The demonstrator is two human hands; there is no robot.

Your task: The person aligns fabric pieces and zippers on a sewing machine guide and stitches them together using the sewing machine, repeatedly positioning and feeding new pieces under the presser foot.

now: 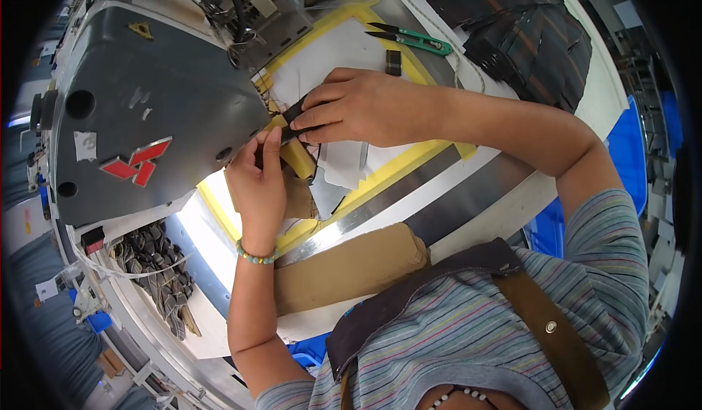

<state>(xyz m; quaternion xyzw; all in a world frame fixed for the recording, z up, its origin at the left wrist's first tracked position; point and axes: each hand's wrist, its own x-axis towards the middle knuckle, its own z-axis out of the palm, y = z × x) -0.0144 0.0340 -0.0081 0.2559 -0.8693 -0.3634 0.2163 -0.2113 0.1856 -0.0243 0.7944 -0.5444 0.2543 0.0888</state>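
Note:
My left hand (257,183), with a beaded bracelet at its wrist, is closed beside the grey sewing machine head (161,103). Its thumb and fingers are pinched together, and what lies between them is hidden. My right hand (365,107) reaches in from the right, its fingers closed on a dark fabric strip (295,109) near the machine's needle end. The needle itself is hidden. Just below the strip are a yellow-taped piece (297,160) and some brown card (298,198). A small dark fabric piece (393,62) lies beyond my right hand.
Green-handled thread snips (413,39) lie at the back. Dark striped fabric pieces (537,52) are stacked at the back right. Folded patterned pieces (152,271) sit on the left. A brown padded block (351,265) lies along the front edge; yellow tape (402,167) borders the white work surface.

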